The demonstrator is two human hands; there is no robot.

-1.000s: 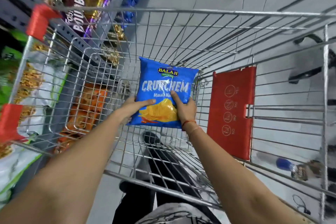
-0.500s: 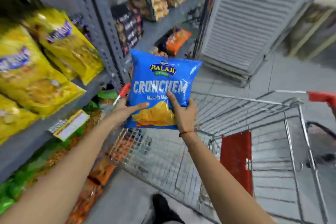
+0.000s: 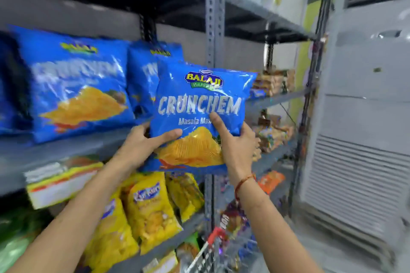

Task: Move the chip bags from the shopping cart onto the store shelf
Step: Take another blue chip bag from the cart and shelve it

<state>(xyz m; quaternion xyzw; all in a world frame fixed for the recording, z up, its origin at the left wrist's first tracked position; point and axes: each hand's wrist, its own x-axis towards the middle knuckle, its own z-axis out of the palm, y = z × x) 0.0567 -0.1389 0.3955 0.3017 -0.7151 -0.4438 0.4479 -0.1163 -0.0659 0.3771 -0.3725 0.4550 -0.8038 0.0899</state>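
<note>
I hold a blue Crunchem chip bag [image 3: 199,95] upright in front of the grey store shelf [image 3: 66,150]. My left hand [image 3: 142,142] grips its lower left edge, thumb across the front. My right hand [image 3: 235,142] grips the lower right corner, a red thread on that wrist. The bag's bottom hangs below the shelf's front lip and its top overlaps a matching blue bag [image 3: 146,77] standing on the shelf. Another larger-looking blue bag [image 3: 73,86] stands further left. Only a red corner of the shopping cart [image 3: 216,235] shows at the bottom.
Yellow snack bags [image 3: 150,210] fill the shelf below, behind a yellow price tag [image 3: 57,186]. A perforated grey upright post [image 3: 214,29] stands just right of the held bag. More packets sit on shelves to the right [image 3: 273,82]. A tall white air-conditioner unit [image 3: 363,139] stands at far right.
Both hands have lifted the blue bag out of the cart and up to the shelf with the matching blue bags. The view swung from the cart up to the shelves.
</note>
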